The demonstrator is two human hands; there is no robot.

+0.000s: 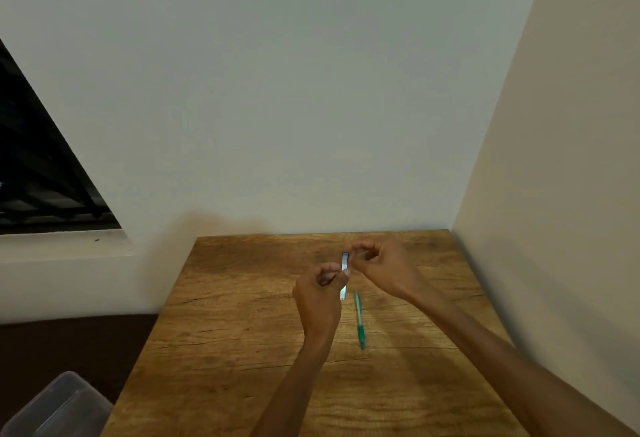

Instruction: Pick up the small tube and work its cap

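Above the far middle of a wooden table (242, 315), two bare hands raised close together, both on one thin silvery strip (344, 275). Strip upright, tilted slightly, lower end just over the tabletop, upper end level with the right fingertips. Left hand (320, 293) curled, thumb and bent fingers pinching the strip along its lower half, knuckles turned toward the camera. Right hand (379, 265) curled too, thumb and forefinger forming a ring and pinching the strip near its top; remaining fingers tucked in behind, exact lie blurred. Impossible to tell what the strip is, beyond narrow, flat and pale.

Just beside the left wrist, flat on the table, a green pen (359, 320), pointing roughly away from the camera, apart from both hands and untouched. Forearms bare, entering from the lower edge and lower right.

Behind the table, a plain pale wall (294, 90); to the right, a cream side wall (571, 159) touching the table edge. At far left, a dark window (38, 166) above a white sill. At lower left, beside the table on the dark floor, a clear plastic box (59, 409).
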